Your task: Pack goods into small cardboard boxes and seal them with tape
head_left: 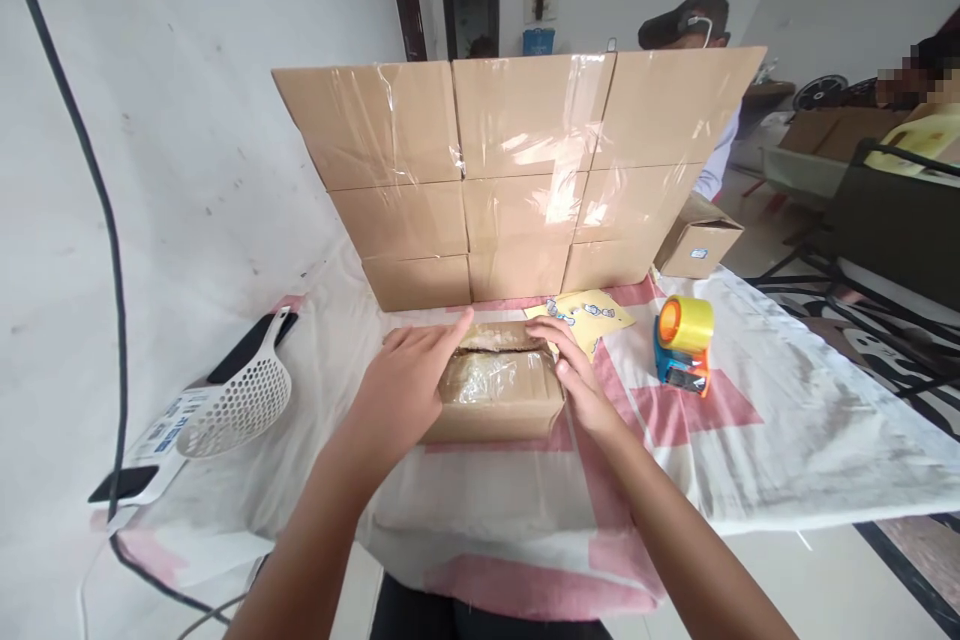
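A small cardboard box [499, 400] with clear tape on its top lies on the cloth before me. Its top shows a gap running across between the front part and the far flap, whose edge looks torn. My left hand [409, 375] covers the box's left side, thumb stretched toward the far edge and the other fingers curled over the flap. Around the far right corner, my right hand [576, 375] grips the box with bent fingers. The hands hide both ends of the box. Just beyond it, a yellow paper sheet [604, 312] with small printed figures lies flat.
Taped cardboard boxes [517, 180] form a wall behind. A tape dispenser [667, 360] with a yellow tape roll [688, 322] stands right, near another box [697, 238]. At left are a white perforated scoop [240, 405] and a hanging cable [112, 250]. A person [694, 20] is behind the boxes.
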A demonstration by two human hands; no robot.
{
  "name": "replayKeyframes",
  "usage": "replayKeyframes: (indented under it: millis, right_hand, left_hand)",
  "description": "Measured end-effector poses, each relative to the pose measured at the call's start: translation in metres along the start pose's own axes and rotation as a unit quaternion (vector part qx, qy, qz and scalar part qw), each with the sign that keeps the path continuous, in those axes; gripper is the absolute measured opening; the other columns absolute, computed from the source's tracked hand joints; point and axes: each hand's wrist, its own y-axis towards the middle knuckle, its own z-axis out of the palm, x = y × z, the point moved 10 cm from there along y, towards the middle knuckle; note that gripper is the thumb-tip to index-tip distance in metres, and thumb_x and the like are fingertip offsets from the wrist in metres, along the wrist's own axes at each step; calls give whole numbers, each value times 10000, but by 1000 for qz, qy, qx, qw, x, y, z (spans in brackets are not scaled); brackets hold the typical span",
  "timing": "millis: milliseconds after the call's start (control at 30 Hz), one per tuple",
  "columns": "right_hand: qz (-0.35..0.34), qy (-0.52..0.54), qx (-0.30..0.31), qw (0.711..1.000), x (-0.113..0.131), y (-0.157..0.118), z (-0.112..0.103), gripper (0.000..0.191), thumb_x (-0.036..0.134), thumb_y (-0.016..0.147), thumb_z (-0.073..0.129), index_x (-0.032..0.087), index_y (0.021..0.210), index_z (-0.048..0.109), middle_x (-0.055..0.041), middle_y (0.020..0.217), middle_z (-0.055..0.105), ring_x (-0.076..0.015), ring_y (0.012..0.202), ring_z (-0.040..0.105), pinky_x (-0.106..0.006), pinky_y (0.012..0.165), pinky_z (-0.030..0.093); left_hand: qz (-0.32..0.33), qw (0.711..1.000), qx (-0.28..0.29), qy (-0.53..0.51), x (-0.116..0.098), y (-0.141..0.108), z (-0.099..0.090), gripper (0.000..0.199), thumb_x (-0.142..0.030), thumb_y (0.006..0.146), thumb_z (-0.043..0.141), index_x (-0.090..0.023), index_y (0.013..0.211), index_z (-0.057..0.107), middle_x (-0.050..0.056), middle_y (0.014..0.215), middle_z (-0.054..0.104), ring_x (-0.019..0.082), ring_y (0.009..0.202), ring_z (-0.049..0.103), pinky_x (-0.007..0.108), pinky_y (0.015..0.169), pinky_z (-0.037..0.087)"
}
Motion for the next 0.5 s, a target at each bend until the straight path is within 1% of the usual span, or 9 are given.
replayKeyframes:
  millis: [67,100,167,200,267,333,367,433,500]
  right_hand:
    - [-22,-36,13,999,8,0,1,449,617,994,407,307,1157,689,-56,1419,551,-288,1397,442,-461,1199,311]
    - [-30,-44,16,998,11,0,1,437,598,1008,393,303,1130,692,-58,1413,555,-285,1383,456,-469,1191,322]
    - [-38,-58,15,997,15,0,2,426,571,1025,375,299,1118,689,-55,1439,547,-286,1384,457,-489,1191,317]
    - [-38,-65,13,997,15,0,2,423,562,1030,370,297,1111,690,-52,1454,541,-288,1392,449,-496,1196,307]
    - [-32,-79,9,996,14,1,2,423,553,1033,372,296,1104,700,-48,1477,530,-291,1414,430,-501,1209,286]
    - [-24,-89,7,996,11,1,1,422,548,1032,383,299,1110,715,-41,1499,515,-290,1434,412,-493,1220,274]
    - [-22,-92,7,995,9,1,1,430,549,1034,381,303,1124,721,-37,1513,505,-289,1443,405,-490,1223,271]
    - [-17,-100,8,995,7,0,2,464,555,1041,349,314,1201,712,-29,1547,482,-286,1459,393,-498,1231,260]
    - [-6,-122,8,992,7,-3,-1,492,551,1050,318,327,1329,655,-29,1574,458,-285,1478,373,-525,1241,231]
  left_hand:
    - [0,1000,3,-11,1,-7,9,829,-3,763,322,-296,1529,442,2,1525,536,235,1409,502,484,1165,421]
    - [-2,1000,-1,-11,1,-13,13,797,-10,783,318,-298,1510,471,-5,1552,500,236,1431,478,478,1158,433]
    - [-4,1000,-13,-9,-2,-26,19,720,-52,862,310,-296,1525,449,-2,1586,450,245,1470,424,495,1165,424]
    - [-3,1000,-21,-7,-5,-31,20,656,-112,916,327,-286,1540,427,15,1591,443,263,1484,401,514,1172,412]
    - [2,999,-45,1,-15,-39,21,572,-324,987,417,-247,1553,408,74,1588,445,324,1495,370,572,1186,368]
    - [1,997,-73,19,-22,-42,21,690,-543,948,522,-209,1544,426,128,1573,456,385,1489,362,619,1197,319]
    - [-2,996,-81,29,-25,-41,21,752,-611,914,553,-197,1532,445,145,1563,466,405,1478,372,630,1198,309]
    - [-11,996,-80,46,-25,-36,24,796,-666,882,575,-174,1502,486,167,1539,492,426,1455,401,639,1189,314]
    - [-15,996,-63,56,-22,-29,29,788,-667,879,582,-155,1474,520,179,1515,516,435,1437,423,643,1173,334]
